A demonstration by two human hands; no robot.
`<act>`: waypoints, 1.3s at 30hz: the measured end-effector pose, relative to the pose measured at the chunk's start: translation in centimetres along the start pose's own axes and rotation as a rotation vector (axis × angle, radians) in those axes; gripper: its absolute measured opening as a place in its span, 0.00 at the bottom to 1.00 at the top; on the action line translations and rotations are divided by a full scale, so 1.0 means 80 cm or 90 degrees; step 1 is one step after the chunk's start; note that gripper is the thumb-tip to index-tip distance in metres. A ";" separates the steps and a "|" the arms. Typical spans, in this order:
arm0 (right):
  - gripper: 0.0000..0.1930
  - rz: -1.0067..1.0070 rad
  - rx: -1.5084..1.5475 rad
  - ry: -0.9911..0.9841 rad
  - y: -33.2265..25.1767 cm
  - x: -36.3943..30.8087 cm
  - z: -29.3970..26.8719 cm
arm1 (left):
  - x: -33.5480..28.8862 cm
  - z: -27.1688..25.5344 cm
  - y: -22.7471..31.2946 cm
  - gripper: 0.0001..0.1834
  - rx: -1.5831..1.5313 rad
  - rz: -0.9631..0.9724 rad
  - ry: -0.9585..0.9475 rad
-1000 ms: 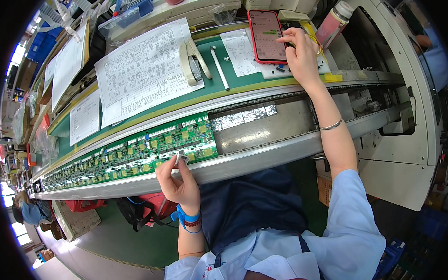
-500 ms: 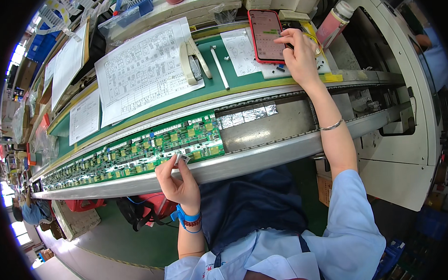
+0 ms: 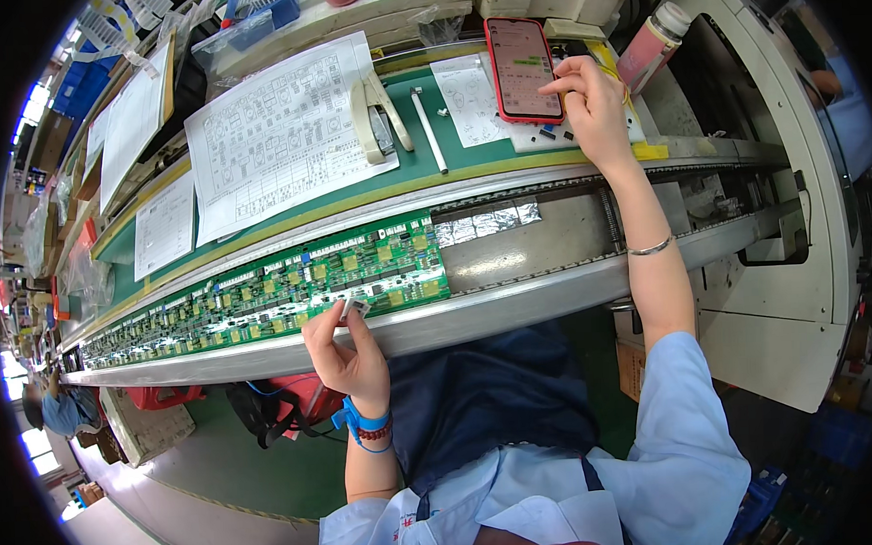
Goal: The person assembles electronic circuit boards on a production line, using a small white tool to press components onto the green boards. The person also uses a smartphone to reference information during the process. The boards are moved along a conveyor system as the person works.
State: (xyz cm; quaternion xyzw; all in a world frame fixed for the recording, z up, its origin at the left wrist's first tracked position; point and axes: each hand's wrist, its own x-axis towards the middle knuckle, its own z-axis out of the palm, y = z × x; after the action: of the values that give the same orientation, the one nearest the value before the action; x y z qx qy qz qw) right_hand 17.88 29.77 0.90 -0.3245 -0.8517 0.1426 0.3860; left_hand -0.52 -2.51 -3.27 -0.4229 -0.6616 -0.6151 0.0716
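Observation:
My left hand (image 3: 346, 352) pinches a small white piece with a dark spot (image 3: 359, 309) between thumb and fingertips, over the conveyor's near rail. Just beyond it, a green circuit board (image 3: 412, 264) lies between the rails, the rightmost in a row running off to the left. My right hand (image 3: 594, 108) holds nothing; its fingers are apart and partly bent, with fingertips at the right edge of the screen of a smartphone in a red case (image 3: 523, 72). Whether they touch the glass I cannot tell. Under the phone's lower end is a white pad (image 3: 537, 142) with small black parts.
Printed diagram sheets (image 3: 268, 144), a beige clamp (image 3: 364, 131) and a white pen-like stick (image 3: 430, 133) lie on the green mat. A pink bottle (image 3: 654, 49) stands by a large white machine (image 3: 764, 319) at right. The conveyor's near rail (image 3: 514, 303) runs before me.
The row of circuit boards has slid a little to the right along the rails. My right fingers have shifted slightly at the phone. The left hand stays in place with the white piece.

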 end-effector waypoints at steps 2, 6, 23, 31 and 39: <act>0.13 0.006 -0.004 0.002 0.001 0.000 0.000 | 0.001 0.000 0.001 0.13 0.003 0.007 -0.001; 0.13 -0.008 -0.026 -0.013 0.004 0.000 0.004 | 0.003 0.003 0.001 0.15 0.018 0.016 0.022; 0.21 -0.077 -0.075 -0.058 -0.021 0.000 0.037 | 0.003 0.003 0.000 0.16 0.018 0.023 0.018; 0.19 -0.048 -0.023 0.041 -0.005 0.001 0.022 | 0.000 0.009 -0.001 0.16 0.003 0.013 0.021; 0.18 -0.039 0.090 0.139 0.016 0.005 0.012 | 0.005 0.009 0.002 0.15 0.044 0.032 0.003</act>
State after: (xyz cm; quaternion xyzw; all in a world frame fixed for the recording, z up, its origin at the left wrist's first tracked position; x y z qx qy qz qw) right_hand 17.53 30.97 -0.16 -0.2838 -0.8020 0.1547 0.5023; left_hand -0.41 -1.71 -3.08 -0.4353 -0.6713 -0.5910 0.1034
